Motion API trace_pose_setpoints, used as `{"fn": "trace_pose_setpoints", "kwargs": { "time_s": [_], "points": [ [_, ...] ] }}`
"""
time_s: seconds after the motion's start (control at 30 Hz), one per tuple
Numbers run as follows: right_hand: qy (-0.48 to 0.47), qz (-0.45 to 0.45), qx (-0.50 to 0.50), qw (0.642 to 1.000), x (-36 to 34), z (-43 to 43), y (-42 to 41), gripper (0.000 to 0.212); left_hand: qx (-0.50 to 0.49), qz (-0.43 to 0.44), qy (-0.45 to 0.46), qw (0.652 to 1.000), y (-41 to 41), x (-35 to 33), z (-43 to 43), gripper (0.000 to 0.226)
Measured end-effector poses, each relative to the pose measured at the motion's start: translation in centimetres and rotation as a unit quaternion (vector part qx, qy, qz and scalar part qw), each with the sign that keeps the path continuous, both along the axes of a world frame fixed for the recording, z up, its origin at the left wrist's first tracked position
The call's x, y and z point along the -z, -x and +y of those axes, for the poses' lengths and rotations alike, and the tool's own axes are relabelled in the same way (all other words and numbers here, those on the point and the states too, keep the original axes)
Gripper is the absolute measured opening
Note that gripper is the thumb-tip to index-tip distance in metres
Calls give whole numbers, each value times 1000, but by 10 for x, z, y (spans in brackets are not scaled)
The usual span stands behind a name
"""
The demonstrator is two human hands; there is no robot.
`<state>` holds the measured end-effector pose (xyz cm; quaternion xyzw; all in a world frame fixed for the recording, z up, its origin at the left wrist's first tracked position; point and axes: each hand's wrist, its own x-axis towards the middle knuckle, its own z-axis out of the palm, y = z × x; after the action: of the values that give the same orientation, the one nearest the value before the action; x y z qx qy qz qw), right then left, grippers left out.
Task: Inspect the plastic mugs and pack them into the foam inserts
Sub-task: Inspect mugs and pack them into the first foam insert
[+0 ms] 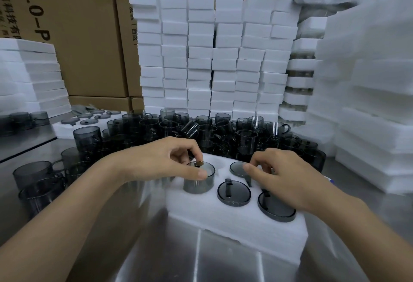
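A white foam insert (234,223) lies on the steel table in front of me. Smoky grey plastic mugs sit upside down in its holes. My left hand (165,161) grips one mug (199,180) that stands half out of the front-left hole, thumb on its rim and fingers curled over its top. My right hand (281,176) pinches the edge of a mug (239,168) in the back row and covers part of another mug (276,209) at the front right. A further mug (234,193) sits seated in the middle hole.
A crowd of loose grey mugs (201,132) stands behind the insert and to the left (35,179). Stacks of white foam blocks (212,58) rise behind them, with more foam at the left (33,76) and right (368,103). Cardboard boxes (73,24) form the back wall.
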<state>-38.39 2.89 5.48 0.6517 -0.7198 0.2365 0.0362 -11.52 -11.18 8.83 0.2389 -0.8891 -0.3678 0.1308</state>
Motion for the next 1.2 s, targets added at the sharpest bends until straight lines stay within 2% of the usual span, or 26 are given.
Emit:
{"fn": "trace_pose_setpoints", "kwargs": {
  "time_s": [0.13, 0.4, 0.73, 0.87, 1.0, 1.1, 1.2],
  "points": [
    [-1, -1, 0, 1000, 0, 0, 0, 39, -12, 18, 6, 1000, 1, 1, -1, 42],
    [1, 1, 1, 1000, 1, -1, 0, 38, -9, -33, 13, 999, 2, 3, -2, 35],
    [3, 4, -3, 1000, 1, -2, 1, 34, -45, -42, 36, 997, 5, 7, -2, 49],
    [-1, 5, -5, 1000, 2, -2, 1, 33, -44, -40, 43, 997, 4, 8, -3, 47],
    [-2, 3, -7, 1000, 1, -1, 1, 32, -73, 7, 116, 991, 12, 17, -4, 38],
    [-1, 4, -7, 1000, 2, -1, 2, 33, -95, 47, 123, 987, 17, 24, -6, 36],
    [-1, 5, -6, 1000, 2, -2, 2, 34, -89, 41, 116, 988, 17, 24, -9, 32]
  ]
}}
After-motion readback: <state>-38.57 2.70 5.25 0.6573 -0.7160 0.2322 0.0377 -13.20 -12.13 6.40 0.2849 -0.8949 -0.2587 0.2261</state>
